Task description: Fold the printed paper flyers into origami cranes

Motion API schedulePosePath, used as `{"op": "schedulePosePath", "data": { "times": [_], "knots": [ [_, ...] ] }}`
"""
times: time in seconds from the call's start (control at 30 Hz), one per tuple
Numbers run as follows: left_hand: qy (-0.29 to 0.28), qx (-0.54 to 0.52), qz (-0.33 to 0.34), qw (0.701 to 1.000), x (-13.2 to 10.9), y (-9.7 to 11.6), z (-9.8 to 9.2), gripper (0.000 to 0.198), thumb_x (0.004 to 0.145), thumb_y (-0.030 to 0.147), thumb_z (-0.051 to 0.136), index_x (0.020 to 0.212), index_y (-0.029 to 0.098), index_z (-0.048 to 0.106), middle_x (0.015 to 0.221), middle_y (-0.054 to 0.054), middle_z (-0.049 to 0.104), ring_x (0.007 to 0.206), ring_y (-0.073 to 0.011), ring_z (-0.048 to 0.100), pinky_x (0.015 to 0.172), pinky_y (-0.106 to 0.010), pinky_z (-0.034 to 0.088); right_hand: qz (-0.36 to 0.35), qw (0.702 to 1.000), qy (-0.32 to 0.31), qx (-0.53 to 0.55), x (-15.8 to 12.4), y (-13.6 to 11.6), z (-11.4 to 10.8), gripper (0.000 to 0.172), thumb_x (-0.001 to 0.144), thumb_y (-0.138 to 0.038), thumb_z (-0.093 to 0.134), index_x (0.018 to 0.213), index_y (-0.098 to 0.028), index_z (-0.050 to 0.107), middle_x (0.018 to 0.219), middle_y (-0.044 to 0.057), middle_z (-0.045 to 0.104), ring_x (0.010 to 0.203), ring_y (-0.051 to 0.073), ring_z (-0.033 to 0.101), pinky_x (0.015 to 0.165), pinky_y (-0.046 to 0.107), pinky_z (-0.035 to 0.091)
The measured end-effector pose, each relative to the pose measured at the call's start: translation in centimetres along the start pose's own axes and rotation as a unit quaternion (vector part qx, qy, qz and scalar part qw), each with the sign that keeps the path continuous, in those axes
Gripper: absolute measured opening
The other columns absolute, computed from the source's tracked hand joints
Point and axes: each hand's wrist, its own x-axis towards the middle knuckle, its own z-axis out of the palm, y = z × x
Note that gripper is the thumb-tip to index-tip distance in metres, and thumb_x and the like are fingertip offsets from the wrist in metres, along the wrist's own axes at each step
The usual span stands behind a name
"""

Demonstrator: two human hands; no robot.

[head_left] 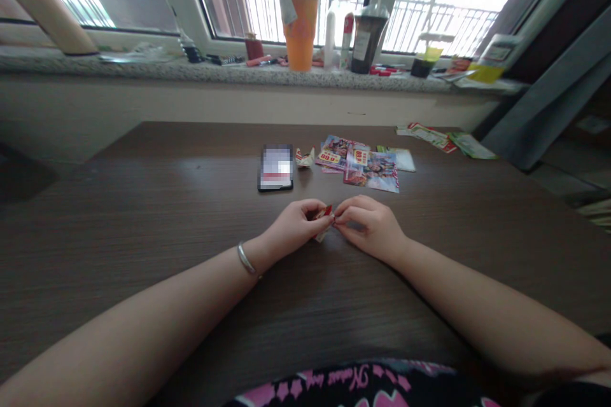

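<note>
Both my hands meet at the middle of a dark wooden table (143,203). My left hand (296,226), with a silver bangle on its wrist, pinches a small folded piece of red and white paper (324,213). My right hand (367,226) pinches the same paper from the other side, fingers curled. Most of the paper is hidden between the fingertips. Beyond my hands lie a black phone (275,167), a small crumpled folded paper (305,157) and a spread of colourful flyer cut-outs (365,165).
More flyer pieces (432,137) lie at the table's far right. The window sill behind holds an orange drink cup (300,19), a dark drink cup (366,38), bottles, pens and small clutter. A dark panel (548,102) leans at the right.
</note>
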Motion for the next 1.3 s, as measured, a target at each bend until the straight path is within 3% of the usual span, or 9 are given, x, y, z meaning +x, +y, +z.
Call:
{"op": "schedulePosePath", "data": {
  "times": [0.2,0.63,0.87,1.1,1.3],
  "knots": [
    [0.007,0.011,-0.001,1.000,0.0,0.2,0.0,0.027,0.077,0.041,0.061,0.069,0.015,0.055,0.062,0.004,0.046,0.058,-0.0095,0.041,0.055,-0.021,0.032,0.021,1.000,-0.019,0.009,0.0,-0.2,0.0,0.008,0.085,-0.022,0.061,0.078,-0.022,0.061,0.091,0.004,0.069,0.085,0.017,0.062,0.078,0.032,0.049],
    [0.017,-0.015,0.008,1.000,0.0,0.5,0.1,0.017,0.074,0.031,0.059,0.069,0.016,0.054,0.061,0.005,0.046,0.058,-0.0092,0.042,0.055,-0.021,0.033,0.243,0.959,-0.050,0.134,0.3,-0.8,1.0,0.006,0.079,-0.024,0.064,0.077,-0.019,0.061,0.072,0.000,0.058,0.062,0.012,0.054,0.057,0.025,0.044],
    [0.011,-0.042,0.006,0.999,-0.2,0.3,0.1,0.011,0.074,0.026,0.059,0.070,0.016,0.054,0.060,0.005,0.047,0.055,-0.0084,0.043,0.054,-0.021,0.034,0.260,0.950,-0.049,0.168,0.4,-1.0,1.3,0.009,0.079,-0.025,0.064,0.074,-0.018,0.060,0.067,-0.002,0.056,0.058,0.011,0.051,0.054,0.024,0.041],
    [0.040,-0.018,0.065,0.997,-0.1,0.6,-0.3,0.021,0.079,0.035,0.062,0.075,0.015,0.066,0.081,-0.003,0.056,0.078,-0.0142,0.055,0.075,-0.027,0.044,0.296,0.936,-0.028,0.188,0.3,-0.6,1.5,0.017,0.077,-0.032,0.068,0.077,-0.019,0.057,0.060,-0.005,0.052,0.053,0.010,0.048,0.051,0.022,0.039],
    [0.048,-0.028,0.060,0.997,-0.1,0.2,-0.2,0.023,0.081,0.037,0.064,0.080,0.015,0.068,0.082,-0.003,0.057,0.080,-0.0148,0.055,0.074,-0.027,0.045,0.278,0.943,-0.060,0.170,0.4,-0.7,1.2,0.016,0.078,-0.034,0.067,0.078,-0.019,0.061,0.062,-0.004,0.055,0.055,0.010,0.049,0.052,0.022,0.040]
  ]
}}
